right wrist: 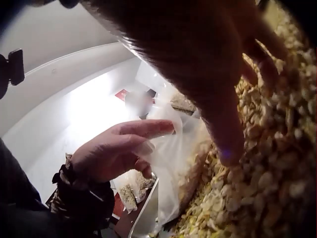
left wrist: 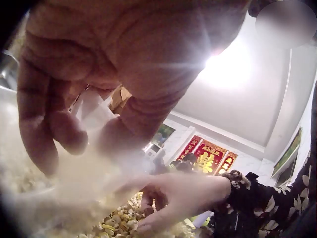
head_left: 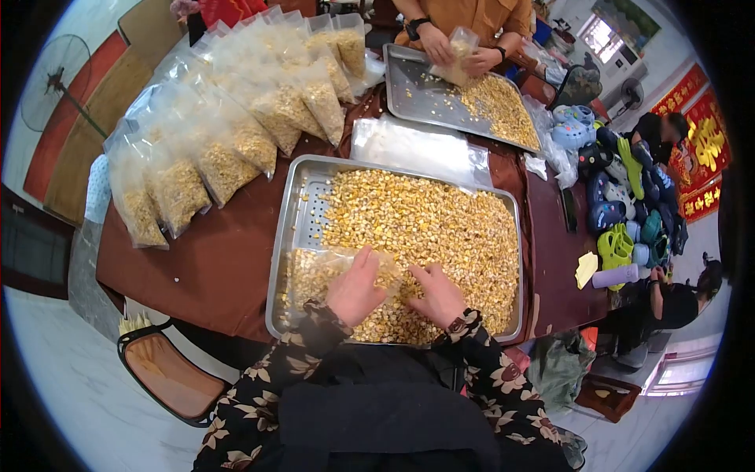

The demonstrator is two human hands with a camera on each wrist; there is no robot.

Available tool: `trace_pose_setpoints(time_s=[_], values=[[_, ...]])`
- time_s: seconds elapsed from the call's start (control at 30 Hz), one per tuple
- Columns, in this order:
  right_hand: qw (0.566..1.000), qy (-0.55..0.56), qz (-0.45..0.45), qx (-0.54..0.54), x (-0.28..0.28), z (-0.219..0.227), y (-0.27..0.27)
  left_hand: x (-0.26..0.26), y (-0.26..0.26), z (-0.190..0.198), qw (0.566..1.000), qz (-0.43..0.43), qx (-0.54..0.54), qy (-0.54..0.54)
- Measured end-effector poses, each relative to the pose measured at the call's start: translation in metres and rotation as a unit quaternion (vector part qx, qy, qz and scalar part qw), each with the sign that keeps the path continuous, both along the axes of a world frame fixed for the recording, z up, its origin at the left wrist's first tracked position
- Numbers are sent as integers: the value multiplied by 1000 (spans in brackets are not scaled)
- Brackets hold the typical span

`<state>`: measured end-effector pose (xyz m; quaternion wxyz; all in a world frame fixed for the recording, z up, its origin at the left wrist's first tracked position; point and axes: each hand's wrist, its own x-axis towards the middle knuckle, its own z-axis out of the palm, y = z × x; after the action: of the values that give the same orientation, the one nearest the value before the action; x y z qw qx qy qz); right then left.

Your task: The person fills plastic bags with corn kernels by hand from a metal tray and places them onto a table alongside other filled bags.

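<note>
A metal tray (head_left: 277, 259) holds a broad layer of yellow corn kernels (head_left: 425, 228). A clear plastic bag (head_left: 314, 271) with kernels inside lies over the tray's left part. My left hand (head_left: 358, 293) pinches the bag near its mouth; in the right wrist view the thin plastic (right wrist: 168, 163) hangs by that hand's (right wrist: 119, 148) fingertips. My right hand (head_left: 437, 297) is just right of the bag, its fingers spread and slightly bent at the kernels, holding nothing. In the left wrist view the bag blurs under the left hand (left wrist: 99, 64).
Many filled bags (head_left: 224, 157) stand at the table's back left. Flat empty bags (head_left: 417, 149) lie behind the tray. Across the table, a person's hands (head_left: 460, 59) hold a bag over a second tray (head_left: 409, 86). Shoes (head_left: 613, 189) are piled at the right.
</note>
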<state>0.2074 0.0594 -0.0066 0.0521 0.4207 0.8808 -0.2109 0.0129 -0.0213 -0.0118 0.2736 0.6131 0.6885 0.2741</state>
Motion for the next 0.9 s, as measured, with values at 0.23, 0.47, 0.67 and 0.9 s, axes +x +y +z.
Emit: trace_pose_setpoints(time_s=[0.23,0.47,0.67,0.9], values=[[982,176,-61,-27,1,-19,20,-3,-1,5,1000,-6,-1,-7],[956,267,-68,-100,-32,34,2,-1,-1,6,999,-4,-43,-22],[963,250,-63,-74,-28,40,9,-5,-3,6,1000,-6,-19,-14],[1000,-26,-1,9,9,24,-3,-4,-2,12,998,-12,-54,-27]])
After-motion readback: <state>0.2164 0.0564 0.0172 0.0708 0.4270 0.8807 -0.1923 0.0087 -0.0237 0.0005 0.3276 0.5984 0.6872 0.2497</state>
